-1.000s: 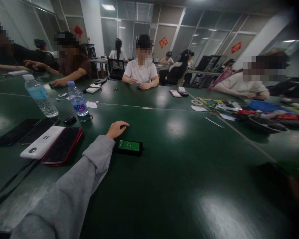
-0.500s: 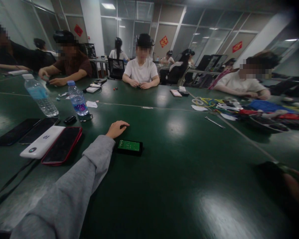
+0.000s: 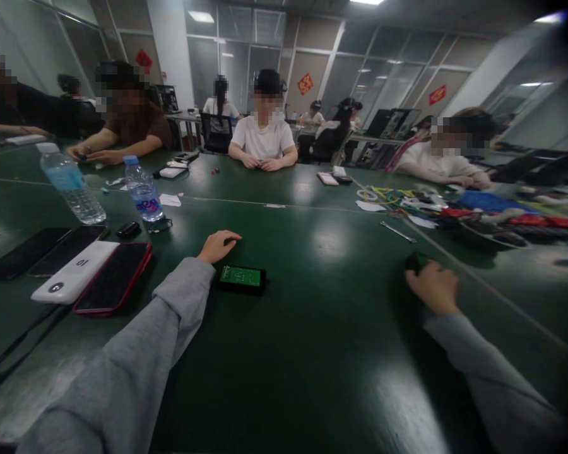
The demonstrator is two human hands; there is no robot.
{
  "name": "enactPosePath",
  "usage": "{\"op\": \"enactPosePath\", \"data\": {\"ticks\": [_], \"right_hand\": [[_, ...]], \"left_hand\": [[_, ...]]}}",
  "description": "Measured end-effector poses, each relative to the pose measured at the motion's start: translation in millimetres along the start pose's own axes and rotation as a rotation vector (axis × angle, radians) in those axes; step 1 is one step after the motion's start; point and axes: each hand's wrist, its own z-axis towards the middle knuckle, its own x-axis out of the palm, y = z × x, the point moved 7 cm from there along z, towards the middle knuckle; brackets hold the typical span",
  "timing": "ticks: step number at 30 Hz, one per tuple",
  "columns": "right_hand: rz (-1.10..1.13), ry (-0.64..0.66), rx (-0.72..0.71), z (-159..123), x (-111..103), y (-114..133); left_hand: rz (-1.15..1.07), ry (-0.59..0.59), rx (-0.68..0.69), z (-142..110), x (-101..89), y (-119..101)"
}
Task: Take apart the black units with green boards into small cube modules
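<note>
Head view: left hand, fingers loosely open, beside a black-and-green device; right hand, fingers gripping a dark object.

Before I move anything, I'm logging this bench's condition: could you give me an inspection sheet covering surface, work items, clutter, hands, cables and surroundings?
Surface: glossy dark green tabletop, with light reflections.
Work items: black-edged green circuit board lies beside the left hand; small dark object at the right hand, too blurred to identify.
Clutter: blue-capped bottle, white-capped bottle and red-cased phone on the left; wrench on the right.
Hands: left rests on the table, nothing seen in it; right grips the dark object.
Cables: yellow cables tangled at far right; black cord at left.
Surroundings: person in a white T-shirt seated opposite, others around.
</note>
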Motion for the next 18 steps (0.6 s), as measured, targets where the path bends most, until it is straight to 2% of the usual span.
{"op": "enactPosePath", "data": {"ticks": [2, 5, 6, 8, 10, 11, 15, 18], "right_hand": [[0.084, 0.001, -0.110, -2, -10, 90], [0.364, -0.079, -0.337, -27, -42, 222], [0.462, -0.117, -0.430, -39, -55, 259], [0.620, -0.118, -0.710, -66, -76, 318], [0.733, -0.067, -0.933, -86, -86, 350], [0.778, -0.035, -0.983, -91, -87, 355], [0.886, 0.070, -0.905, -84, -74, 347], [0.879, 0.110, -0.923, -84, -71, 346]], "left_hand": [[-0.008, 0.000, -0.023, -1, -1.7, -2], [-0.054, -0.004, -0.088, -2, -4.8, -3], [-0.088, -0.005, -0.112, -2, -5.7, -3], [-0.185, -0.015, -0.162, -3, -7.4, -2], [-0.282, -0.040, -0.201, -3, -9.1, 1], [-0.322, -0.051, -0.211, -3, -9.6, 3], [-0.385, -0.073, -0.234, -2, -8.3, 10], [-0.377, -0.086, -0.246, 0, -5.9, 15]]}}
